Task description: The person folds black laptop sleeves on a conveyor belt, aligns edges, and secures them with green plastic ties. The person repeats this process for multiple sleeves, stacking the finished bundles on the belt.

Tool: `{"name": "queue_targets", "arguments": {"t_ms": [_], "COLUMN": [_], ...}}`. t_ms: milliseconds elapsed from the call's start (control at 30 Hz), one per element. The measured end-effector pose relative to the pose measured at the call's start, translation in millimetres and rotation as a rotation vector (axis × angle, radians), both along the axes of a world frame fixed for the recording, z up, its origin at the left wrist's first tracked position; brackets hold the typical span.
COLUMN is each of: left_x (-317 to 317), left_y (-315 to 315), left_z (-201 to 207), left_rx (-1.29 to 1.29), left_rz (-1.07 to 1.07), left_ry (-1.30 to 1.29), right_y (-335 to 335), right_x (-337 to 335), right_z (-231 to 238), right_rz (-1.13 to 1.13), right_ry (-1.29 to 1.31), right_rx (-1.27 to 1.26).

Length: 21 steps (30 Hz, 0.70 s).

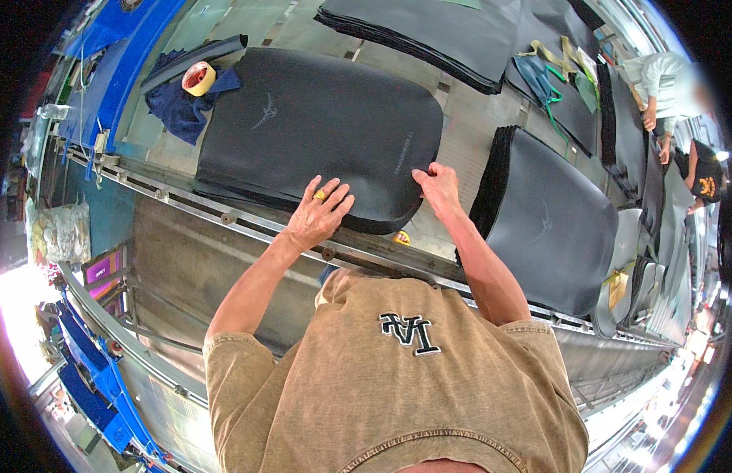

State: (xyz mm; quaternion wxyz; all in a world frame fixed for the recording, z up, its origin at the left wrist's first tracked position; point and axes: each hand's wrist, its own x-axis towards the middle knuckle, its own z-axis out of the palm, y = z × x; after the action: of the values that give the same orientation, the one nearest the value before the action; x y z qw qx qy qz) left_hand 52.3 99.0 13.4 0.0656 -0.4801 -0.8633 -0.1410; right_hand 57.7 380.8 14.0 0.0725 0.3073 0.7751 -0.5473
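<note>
A stack of black rounded sheets, with a small grey emblem and faint lettering on the top one, lies on the table before me. My left hand, a yellow ring on one finger, rests on the stack's near edge with its fingers spread. At the stack's right edge my right hand is closed, thumb and fingers pinching the rim of the top sheet. How many sheets it grips is hidden. Just below the near edge, between the hands, a small yellow-and-red round thing shows.
A roll of tape sits on a dark blue cloth at the left. More black sheets are stacked to the right and at the back. A metal rail runs along the near edge. Two people stand at far right.
</note>
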Motion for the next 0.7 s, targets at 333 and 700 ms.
{"name": "queue_targets", "arguments": {"t_ms": [333,700], "left_x": [-16.8,-20.2], "left_y": [7.2,9.2], "left_z": [3.4,22.5], "left_rx": [-0.015,0.188], "left_rz": [-0.052,0.105], "left_ry": [-0.003,-0.13], "right_y": [-1.9,-6.3], "right_x": [0.0,-17.7], "right_z": [-7.4,43.4], "right_rz": [-0.007,-0.177], "right_ry": [-0.021,-0.054], "right_rx": [0.111,-0.562]}}
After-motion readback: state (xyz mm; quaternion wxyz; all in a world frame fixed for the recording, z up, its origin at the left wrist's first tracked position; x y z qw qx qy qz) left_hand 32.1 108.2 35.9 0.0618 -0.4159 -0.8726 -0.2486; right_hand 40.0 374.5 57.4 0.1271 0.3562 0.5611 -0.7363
